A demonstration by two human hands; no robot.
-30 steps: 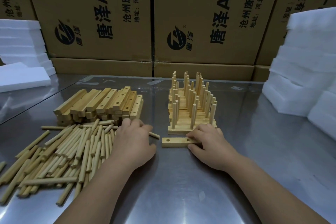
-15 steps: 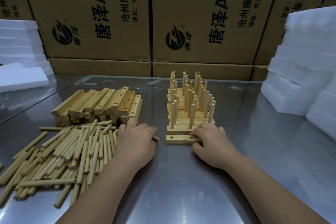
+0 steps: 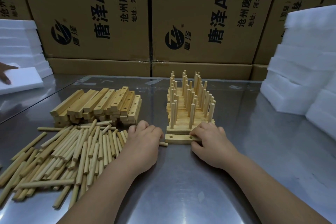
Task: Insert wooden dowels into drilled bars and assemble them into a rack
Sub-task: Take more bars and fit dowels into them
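Wooden dowels, pale and round, lie in a loose heap on the left side of the brushed steel table surface, reaching its left edge. Just behind them I see a stack of light rectangular drilled bars, holes facing up. At mid-surface stands a pile of assembled racks, their pegs upright.

The left hand rests knuckles-up at the right edge of the heap, fingers curled over a single dowel whose end pokes out toward the middle. The right hand pinches the right end of one short drilled wooden bar between thumb and fingers. That bar lies flat on the surface, just in front of the racks, with two holes showing.

Along the far edge, from my feed, brown cardboard cartons with black printed characters form a wall. White foam slabs are piled at the right edge and more at the far left corner. There another person's hand touches a loose foam slab.
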